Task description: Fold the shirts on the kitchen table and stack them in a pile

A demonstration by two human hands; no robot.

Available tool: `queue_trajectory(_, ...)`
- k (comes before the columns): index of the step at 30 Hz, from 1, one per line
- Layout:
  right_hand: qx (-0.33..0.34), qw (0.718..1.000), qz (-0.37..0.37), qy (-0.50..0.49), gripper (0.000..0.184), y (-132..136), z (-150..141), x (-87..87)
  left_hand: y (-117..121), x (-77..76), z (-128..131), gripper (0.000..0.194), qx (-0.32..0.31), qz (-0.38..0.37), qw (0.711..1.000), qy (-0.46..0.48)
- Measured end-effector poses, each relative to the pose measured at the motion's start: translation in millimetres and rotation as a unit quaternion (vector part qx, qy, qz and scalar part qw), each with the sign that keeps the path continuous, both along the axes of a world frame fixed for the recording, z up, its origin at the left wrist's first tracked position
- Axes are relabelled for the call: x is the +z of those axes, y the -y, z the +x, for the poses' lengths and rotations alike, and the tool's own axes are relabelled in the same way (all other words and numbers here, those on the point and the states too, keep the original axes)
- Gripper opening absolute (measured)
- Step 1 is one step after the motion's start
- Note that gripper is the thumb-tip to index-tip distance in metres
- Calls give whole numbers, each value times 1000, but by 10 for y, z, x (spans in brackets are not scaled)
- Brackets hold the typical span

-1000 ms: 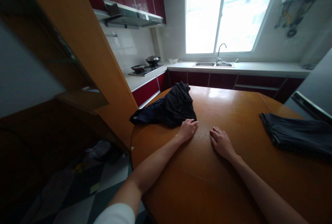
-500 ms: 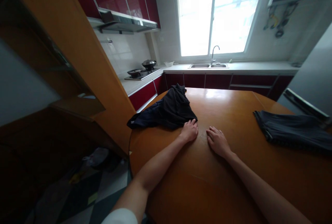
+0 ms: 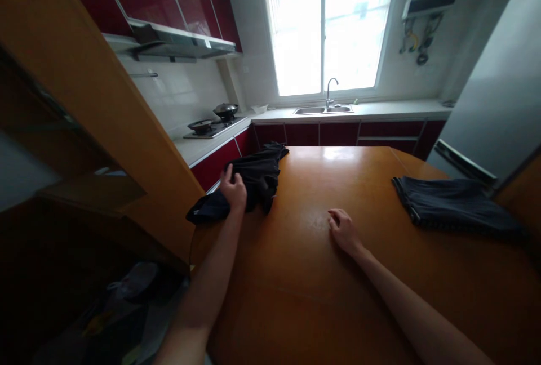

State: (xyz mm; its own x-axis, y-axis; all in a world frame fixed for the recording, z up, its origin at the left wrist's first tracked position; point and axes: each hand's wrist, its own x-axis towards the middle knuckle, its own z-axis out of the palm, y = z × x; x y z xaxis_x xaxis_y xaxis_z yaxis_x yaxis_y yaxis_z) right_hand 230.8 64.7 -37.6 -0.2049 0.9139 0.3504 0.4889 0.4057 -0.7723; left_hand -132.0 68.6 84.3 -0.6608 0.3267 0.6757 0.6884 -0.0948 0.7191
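Dark cloth (image 3: 258, 169) is lying bunched on the worktop (image 3: 296, 263), looking soft and light, best held by an edge; the left hand (image 3: 234, 190) is lying over it, grip unclear; the right hand (image 3: 344, 231) is resting loosely, empty.

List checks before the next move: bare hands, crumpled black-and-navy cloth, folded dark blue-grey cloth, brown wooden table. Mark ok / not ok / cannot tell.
1. Left hand at the crumpled black-and-navy cloth: ok.
2. Left hand's grip on that cloth firm: cannot tell; the fingers' contact is unclear.
3. Right hand at the same cloth: not ok; it is apart, over the brown wooden table.
4. Crumpled cloth spread flat: not ok; it is bunched.
5. Folded dark blue-grey cloth apart from both hands: ok.
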Motion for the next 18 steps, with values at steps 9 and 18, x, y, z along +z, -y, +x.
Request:
queue_trajectory(9,15,986,37,162,29,77,-52,40,585,-436,-812,43,198,-90,975,50)
queue_trajectory(18,31,981,41,186,31,44,-2,-18,317,-718,48,47,-148,-339,904,-215)
